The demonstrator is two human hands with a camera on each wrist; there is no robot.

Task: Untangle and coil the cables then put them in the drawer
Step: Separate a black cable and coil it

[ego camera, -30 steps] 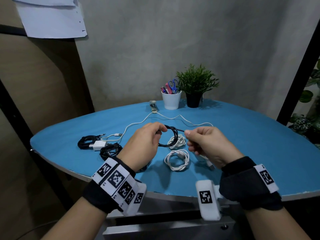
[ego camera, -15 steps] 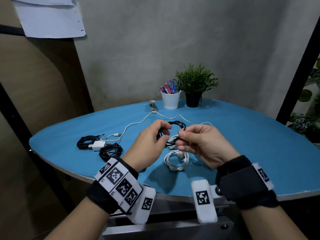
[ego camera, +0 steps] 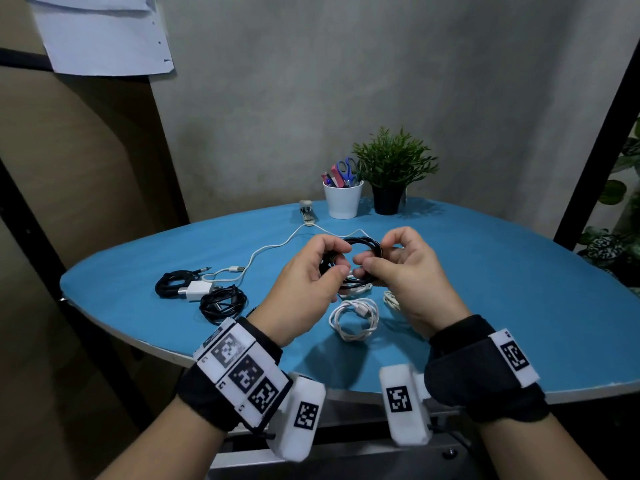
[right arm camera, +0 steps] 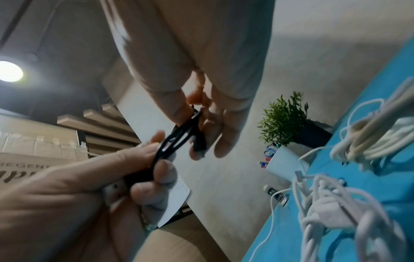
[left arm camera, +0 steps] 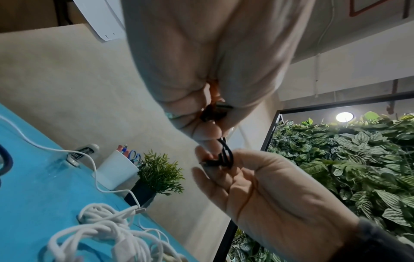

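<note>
— Hands? Left hand [ego camera: 304, 282] and right hand [ego camera: 405, 268] both curled, pinching black cable coil [ego camera: 360, 244] above blue table [ego camera: 519, 306].

— Containers? White cup [ego camera: 343, 202]: scissors [ego camera: 347, 169], pens. Black pot [ego camera: 388, 200]: green plant [ego camera: 393, 159].

**A Grey Room With a Blue Table**

Under the fingers [ego camera: 403, 237] is a round blue table [ego camera: 519, 306] with a pale edge. Past the fingers, at the back of the table, stand a small green plant [ego camera: 393, 168] in a black pot [ego camera: 388, 202] and a white cup [ego camera: 343, 202] with scissors [ego camera: 348, 168] in it. Behind them rises a plain grey wall [ego camera: 346, 81]. Up and to the left of the fingers, a white paper [ego camera: 104, 32] hangs by a brown board [ego camera: 86, 168]. To the right of the fingers a black metal post [ego camera: 595, 133] leans up, and beyond it is a wall of big green leaves [left arm camera: 358, 168]. High above the fingers a round lamp [right arm camera: 9, 70] shines on the dark ceiling [right arm camera: 56, 35]
</note>
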